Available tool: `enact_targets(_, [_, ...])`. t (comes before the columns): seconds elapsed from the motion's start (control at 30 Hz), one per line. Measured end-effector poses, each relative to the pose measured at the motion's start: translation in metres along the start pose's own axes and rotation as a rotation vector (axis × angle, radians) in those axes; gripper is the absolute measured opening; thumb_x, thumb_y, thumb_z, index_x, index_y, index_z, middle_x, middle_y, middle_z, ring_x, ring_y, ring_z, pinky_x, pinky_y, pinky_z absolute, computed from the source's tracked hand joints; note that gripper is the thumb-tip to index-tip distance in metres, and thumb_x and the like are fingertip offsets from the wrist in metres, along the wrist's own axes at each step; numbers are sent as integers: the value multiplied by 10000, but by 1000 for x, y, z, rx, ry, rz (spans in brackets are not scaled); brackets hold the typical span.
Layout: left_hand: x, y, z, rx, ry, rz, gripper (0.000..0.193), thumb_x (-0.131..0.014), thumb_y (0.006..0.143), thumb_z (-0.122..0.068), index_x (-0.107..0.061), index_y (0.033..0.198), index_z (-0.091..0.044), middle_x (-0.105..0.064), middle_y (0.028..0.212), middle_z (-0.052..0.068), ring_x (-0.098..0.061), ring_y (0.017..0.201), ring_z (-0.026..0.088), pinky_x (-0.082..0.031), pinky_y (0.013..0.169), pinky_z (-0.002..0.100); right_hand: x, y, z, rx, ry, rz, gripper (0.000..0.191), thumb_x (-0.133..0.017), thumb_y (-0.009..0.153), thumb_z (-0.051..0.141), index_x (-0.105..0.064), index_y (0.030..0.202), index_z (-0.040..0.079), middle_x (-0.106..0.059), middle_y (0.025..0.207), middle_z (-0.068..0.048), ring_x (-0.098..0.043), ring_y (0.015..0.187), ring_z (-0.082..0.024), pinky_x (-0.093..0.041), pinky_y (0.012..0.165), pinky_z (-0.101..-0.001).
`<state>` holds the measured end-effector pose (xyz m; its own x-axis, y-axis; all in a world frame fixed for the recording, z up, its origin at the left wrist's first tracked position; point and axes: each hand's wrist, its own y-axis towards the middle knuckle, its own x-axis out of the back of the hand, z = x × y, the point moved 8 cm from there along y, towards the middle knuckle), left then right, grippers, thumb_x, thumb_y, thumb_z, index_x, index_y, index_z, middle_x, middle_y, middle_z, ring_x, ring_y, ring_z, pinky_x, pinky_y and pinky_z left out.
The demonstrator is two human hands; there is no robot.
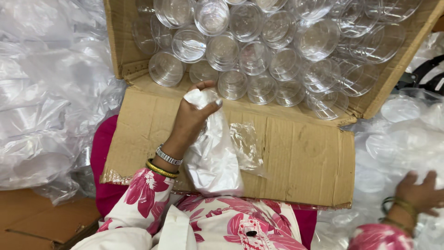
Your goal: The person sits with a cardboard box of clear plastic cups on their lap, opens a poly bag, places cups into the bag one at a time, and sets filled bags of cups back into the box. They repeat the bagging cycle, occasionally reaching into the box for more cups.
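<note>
Floral sleeve (138,199) below, left grip (192,115) pinched shut on plastic bag (212,153) hanging beneath

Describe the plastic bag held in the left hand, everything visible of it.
The plastic bag is thin, clear and crinkled, looking whitish where light catches it. The left hand pinches its bunched top between thumb and fingers, and the rest hangs down limp over the cardboard flap toward the person's lap. Its lower end is blurred. A smaller clear piece lies beside it on the flap; whether joined, I cannot tell.
</note>
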<state>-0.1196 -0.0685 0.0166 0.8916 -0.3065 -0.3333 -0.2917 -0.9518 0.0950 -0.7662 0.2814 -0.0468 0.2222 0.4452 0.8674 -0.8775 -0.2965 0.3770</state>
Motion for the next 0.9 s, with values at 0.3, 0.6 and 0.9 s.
enact_targets(0.3, [-13,-6,-4,-29,-333,38,366,-759,921,53,-633,1263,27,-691,1095,51,-675,951,138,-565,862,297,54,-28,148,569,278,-481,176,-799,921,62,-729,1065,-12,-746,1106,-132,-694,1075,-323,-496,1024,-480])
enact_targets(0.6, [-27,-15,-14,88,-545,130,510,-721,940,0,-528,1411,29,-728,1144,169,-718,1023,207,-594,904,341,39,-322,459,546,1415,972,89,-707,981,-10,-689,1068,-4,-667,984,20,-599,871,-56,-510,782,-220])
enact_targets(0.9, [10,-6,9,35,-394,-36,420,-785,856,78,-621,1238,20,-680,984,61,-675,854,134,-589,770,286,42,-302,461,153,1486,1063,97,-668,1026,101,-694,1094,37,-685,917,20,-595,752,-42,-490,651,-208])
